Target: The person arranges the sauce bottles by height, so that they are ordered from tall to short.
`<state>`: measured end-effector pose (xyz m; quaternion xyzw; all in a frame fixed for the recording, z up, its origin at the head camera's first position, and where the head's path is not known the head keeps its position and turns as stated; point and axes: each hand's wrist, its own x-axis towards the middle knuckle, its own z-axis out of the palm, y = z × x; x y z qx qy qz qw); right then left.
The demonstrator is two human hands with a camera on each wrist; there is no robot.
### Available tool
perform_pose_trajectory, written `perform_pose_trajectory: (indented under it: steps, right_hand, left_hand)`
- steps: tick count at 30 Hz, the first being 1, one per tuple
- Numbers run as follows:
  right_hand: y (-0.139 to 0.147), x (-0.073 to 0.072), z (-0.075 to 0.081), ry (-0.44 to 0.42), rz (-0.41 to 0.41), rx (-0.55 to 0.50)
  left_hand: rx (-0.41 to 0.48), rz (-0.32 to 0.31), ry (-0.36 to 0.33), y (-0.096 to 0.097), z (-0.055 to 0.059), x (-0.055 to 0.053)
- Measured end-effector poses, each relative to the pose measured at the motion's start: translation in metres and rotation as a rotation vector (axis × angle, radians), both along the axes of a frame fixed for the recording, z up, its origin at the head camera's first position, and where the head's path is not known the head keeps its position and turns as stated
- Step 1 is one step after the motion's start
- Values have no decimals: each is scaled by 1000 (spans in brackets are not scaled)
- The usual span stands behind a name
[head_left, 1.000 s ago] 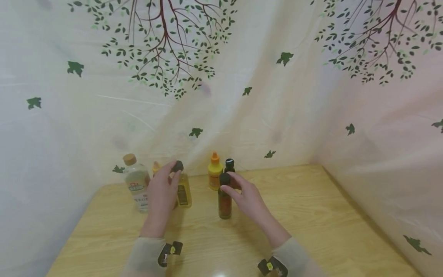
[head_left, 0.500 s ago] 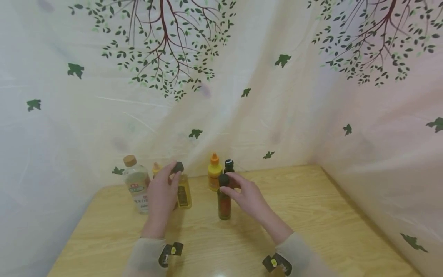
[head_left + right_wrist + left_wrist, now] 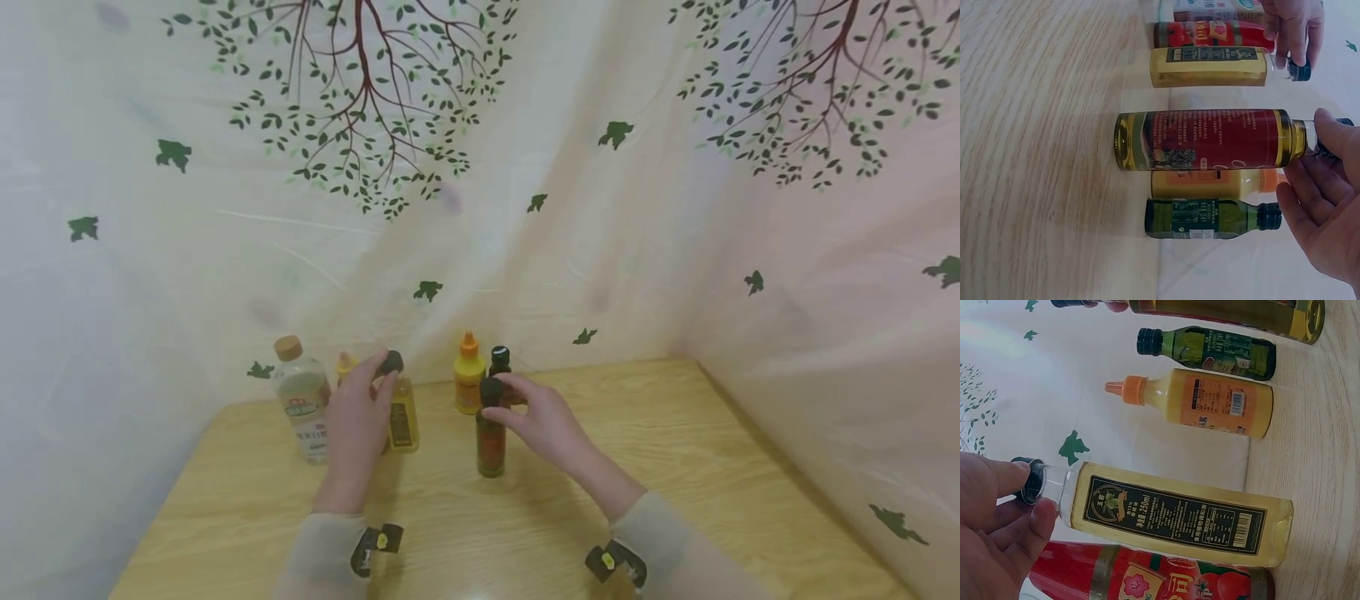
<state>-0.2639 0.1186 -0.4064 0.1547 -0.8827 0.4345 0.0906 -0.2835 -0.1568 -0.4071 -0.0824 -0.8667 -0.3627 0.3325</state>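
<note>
My left hand [image 3: 358, 417] pinches the black cap [image 3: 1032, 481] of a squarish oil bottle [image 3: 1179, 515] filled with pale yellow oil. That bottle stands upright on the table. Nearer the front, my right hand [image 3: 551, 421] holds the dark cap of a round oil bottle [image 3: 1210, 140] with a red label between thumb and fingers. This second bottle also looks upright, its base at the tabletop. A red ketchup bottle [image 3: 1160, 575] is close beside the squarish one, mostly hidden behind my left hand in the head view.
Behind the red-labelled bottle stand a yellow squeeze bottle [image 3: 469, 379] with an orange cap and a small green bottle [image 3: 1229, 353]. A large clear bottle [image 3: 300, 408] with a tan cap is at the left. A printed curtain [image 3: 480, 242] hangs along the wooden table's [image 3: 675, 442] back edge.
Both hands keep their grip on the caps and the bottles stay in place. My right forearm has swung slightly to the right; the head view has shifted a little.
</note>
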Motion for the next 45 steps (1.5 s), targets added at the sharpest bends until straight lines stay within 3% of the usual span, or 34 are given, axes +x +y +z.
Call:
perform_pose_trajectory:
  steps: [6,15,27,37,45]
  right_hand:
    - [-1,-4,2,17,7,5]
    - [-4,-16,18,29,20,-34]
    - [-31,-32,35,51,29,-34]
    - [-51,-39,35,44,24,-76]
    - [-65,-44,30,29,11,-47]
  left_hand:
    - [11,-3,-16,0,1,1]
    - [23,1,-42,1,1,2]
    - [40,3,-64,1,-1,0]
    - [35,9,-94,0,1,-1]
    - [31,7,-91,-1,-1,-2]
